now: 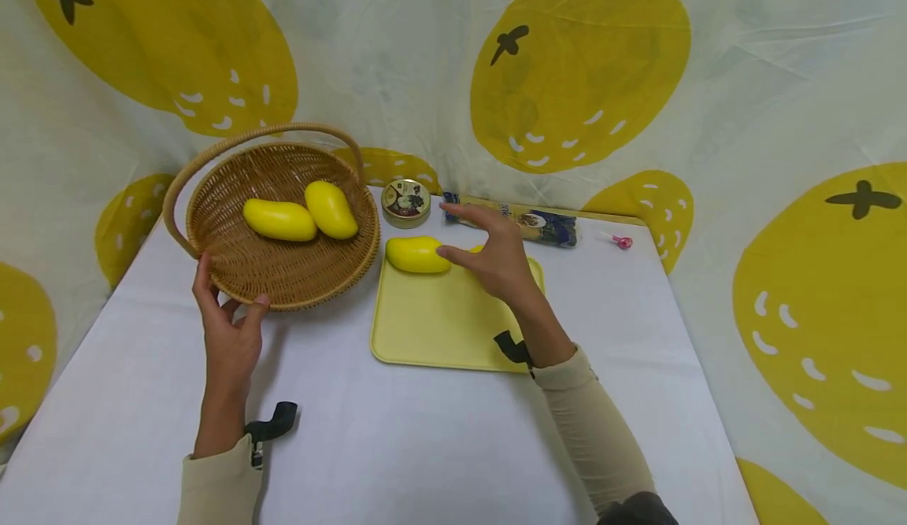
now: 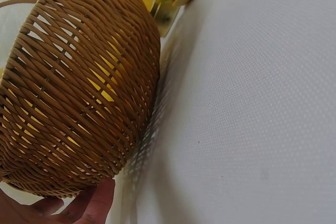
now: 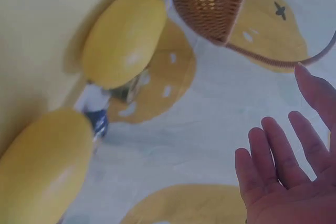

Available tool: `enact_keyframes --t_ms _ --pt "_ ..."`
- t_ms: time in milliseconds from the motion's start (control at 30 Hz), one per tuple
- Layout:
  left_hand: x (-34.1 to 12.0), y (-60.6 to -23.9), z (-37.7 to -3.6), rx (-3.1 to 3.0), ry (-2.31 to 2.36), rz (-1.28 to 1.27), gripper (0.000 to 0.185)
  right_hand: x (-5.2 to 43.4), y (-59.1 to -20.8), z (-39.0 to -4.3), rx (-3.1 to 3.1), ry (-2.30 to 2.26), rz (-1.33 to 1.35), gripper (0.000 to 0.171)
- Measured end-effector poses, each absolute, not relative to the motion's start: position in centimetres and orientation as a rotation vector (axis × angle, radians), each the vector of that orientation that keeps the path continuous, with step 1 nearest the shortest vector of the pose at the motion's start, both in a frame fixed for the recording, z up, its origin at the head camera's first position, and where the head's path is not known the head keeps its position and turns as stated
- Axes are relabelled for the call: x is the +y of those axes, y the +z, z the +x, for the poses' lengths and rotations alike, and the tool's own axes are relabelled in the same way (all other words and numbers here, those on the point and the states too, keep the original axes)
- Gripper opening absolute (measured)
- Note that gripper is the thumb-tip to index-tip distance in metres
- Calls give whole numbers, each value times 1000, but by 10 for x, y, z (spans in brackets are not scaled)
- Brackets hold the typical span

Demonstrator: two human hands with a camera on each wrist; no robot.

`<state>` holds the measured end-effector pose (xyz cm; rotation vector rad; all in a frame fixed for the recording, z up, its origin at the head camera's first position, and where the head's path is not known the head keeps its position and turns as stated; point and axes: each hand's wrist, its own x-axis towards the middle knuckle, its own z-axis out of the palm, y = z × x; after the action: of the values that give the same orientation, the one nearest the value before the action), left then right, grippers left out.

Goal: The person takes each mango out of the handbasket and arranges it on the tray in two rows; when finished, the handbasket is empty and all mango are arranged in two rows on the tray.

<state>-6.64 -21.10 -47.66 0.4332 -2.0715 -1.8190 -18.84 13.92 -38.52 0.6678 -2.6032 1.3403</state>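
A wicker basket [image 1: 234, 273] with a hoop handle stands at the left and holds two yellow mangoes [image 1: 279, 220] [image 1: 331, 209]. My left hand [image 1: 230, 336] grips its near wall, thumb on the rim; the left wrist view shows a fingertip [image 2: 100, 198] against the woven side [image 2: 79, 87]. A pale yellow tray [image 1: 432, 328] lies in the middle with a mango [image 1: 414, 255] at its far left corner. My right hand [image 1: 496, 253] hovers over the tray with fingers spread, thumb at that mango. In the right wrist view the fingers [image 3: 273, 150] are straight, with two mangoes [image 3: 126, 38] [image 3: 42, 166] beyond them.
Behind the tray lie a round tin [image 1: 405, 201], a long blue packet [image 1: 546, 227] and a pink lollipop [image 1: 622, 242]. A white cloth covers the table [image 1: 425, 446]. A lemon-print sheet [image 1: 581, 76] hangs close behind and to the sides.
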Motion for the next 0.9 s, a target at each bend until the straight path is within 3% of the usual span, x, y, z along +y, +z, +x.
enact_keyframes --t_ms 633,900 --pt "-211 -477 -66 -2083 -1814 452 88 39 -388 -198 -2401 1441 950 65" --pt "-211 -478 -66 -2097 -1795 454 87 11 -393 -203 -2431 1366 937 71"
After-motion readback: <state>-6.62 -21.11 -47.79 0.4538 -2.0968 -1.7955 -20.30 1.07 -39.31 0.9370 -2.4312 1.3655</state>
